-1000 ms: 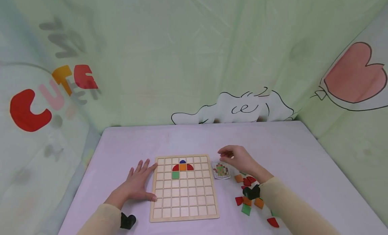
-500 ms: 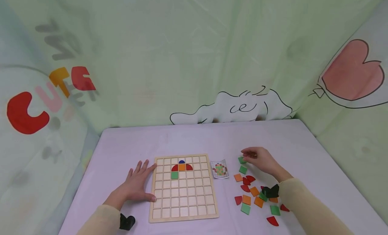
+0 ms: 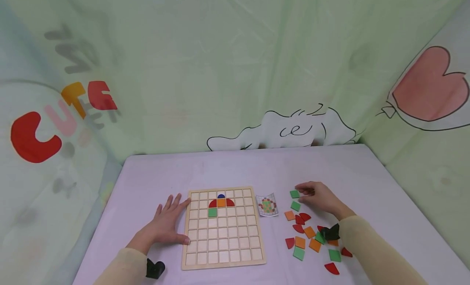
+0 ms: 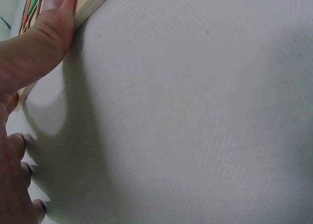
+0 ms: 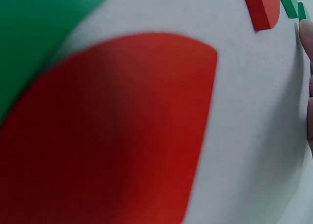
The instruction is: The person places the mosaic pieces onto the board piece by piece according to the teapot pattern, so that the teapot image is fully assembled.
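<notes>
Hands well apart. Left hand [image 3: 167,221] with fingers spread, thumb and index finger on left rim of wooden grid board [image 3: 222,234]. Right hand [image 3: 320,198] off to board's right, thumb and index finger parted, just beside farthest green tile [image 3: 294,194]; can't tell contact from gap. On board: blue half-round [image 3: 221,196], orange square [image 3: 221,202] with red quarter-rounds [image 3: 230,202] either side, green square [image 3: 212,212] below left red. Between board and loose tiles [image 3: 300,242]: patterned card [image 3: 267,205].

Left hand [image 3: 167,221] spread against the grid board [image 3: 222,234], at its left edge; right hand [image 3: 321,197] loosely bent, apart to its right.
</notes>
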The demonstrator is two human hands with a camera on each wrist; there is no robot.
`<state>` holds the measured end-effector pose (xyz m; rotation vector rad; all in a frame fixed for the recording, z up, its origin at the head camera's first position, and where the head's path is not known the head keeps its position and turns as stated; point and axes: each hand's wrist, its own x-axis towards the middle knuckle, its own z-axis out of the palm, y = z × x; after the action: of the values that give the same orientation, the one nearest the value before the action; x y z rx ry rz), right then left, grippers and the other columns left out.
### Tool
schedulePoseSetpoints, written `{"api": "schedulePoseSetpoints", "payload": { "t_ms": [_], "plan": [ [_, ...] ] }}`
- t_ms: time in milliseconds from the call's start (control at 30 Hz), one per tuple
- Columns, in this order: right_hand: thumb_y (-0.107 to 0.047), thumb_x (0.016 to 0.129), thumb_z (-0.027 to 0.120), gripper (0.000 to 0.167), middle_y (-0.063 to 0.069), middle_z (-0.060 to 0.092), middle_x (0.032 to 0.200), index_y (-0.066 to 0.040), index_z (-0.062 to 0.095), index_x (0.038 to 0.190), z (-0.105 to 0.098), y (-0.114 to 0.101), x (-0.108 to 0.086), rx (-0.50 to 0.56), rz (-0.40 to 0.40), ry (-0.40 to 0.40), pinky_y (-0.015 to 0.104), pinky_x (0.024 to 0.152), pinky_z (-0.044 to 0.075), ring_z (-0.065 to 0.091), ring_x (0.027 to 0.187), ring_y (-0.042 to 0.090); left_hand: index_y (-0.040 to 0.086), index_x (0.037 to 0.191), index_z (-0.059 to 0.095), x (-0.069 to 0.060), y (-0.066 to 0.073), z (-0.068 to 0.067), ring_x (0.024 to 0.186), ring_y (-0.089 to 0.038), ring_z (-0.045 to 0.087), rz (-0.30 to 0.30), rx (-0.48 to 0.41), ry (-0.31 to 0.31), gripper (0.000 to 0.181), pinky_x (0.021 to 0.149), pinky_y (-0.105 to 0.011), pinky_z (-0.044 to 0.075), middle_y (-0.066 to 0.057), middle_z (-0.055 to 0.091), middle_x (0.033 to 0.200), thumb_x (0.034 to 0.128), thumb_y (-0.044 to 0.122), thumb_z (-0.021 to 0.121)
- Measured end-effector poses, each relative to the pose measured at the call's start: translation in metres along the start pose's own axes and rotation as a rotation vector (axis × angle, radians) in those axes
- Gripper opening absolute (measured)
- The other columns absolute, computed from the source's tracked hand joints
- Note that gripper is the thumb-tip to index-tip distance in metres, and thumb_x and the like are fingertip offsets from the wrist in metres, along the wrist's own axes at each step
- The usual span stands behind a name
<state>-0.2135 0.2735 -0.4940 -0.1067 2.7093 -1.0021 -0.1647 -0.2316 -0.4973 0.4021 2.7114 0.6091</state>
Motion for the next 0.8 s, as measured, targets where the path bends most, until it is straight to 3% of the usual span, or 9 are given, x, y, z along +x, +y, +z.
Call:
{"api": "schedulePoseSetpoints", "payload": {
  "t_ms": [300, 800],
  "plan": [
    [-0.009, 0.091, 0.077, 0.037, 0.014, 0.068, 0.112, 0.001, 0.067, 0.125, 0.0032, 0.0066, 0.0061, 0.007, 0.006, 0.012, 0.019, 0.077, 0.053, 0.056, 0.097, 0.023, 0.015, 0.162, 0.029, 0.0030, -0.0001, 0.0018, 0.158, -0.048, 0.000, -0.012, 0.000, -0.010, 0.126, 0.122, -0.074, 0.004, -0.022, 0.011, 0.171, 0.0611, 0.058, 0.092],
    [-0.013, 0.092, 0.076, 0.033, 0.012, 0.069, 0.105, 0.001, 0.068, 0.121, 0.0002, -0.0005, 0.0009, -0.021, -0.001, 0.037, 0.033, 0.084, 0.057, 0.059, 0.093, 0.022, 0.012, 0.161, 0.030, 0.0005, 0.0015, 0.0000, 0.157, -0.051, 0.002, 0.000, -0.004, 0.000, 0.126, 0.121, -0.075, 0.005, -0.024, 0.012, 0.170, 0.0604, 0.056, 0.093]
  ]
}}
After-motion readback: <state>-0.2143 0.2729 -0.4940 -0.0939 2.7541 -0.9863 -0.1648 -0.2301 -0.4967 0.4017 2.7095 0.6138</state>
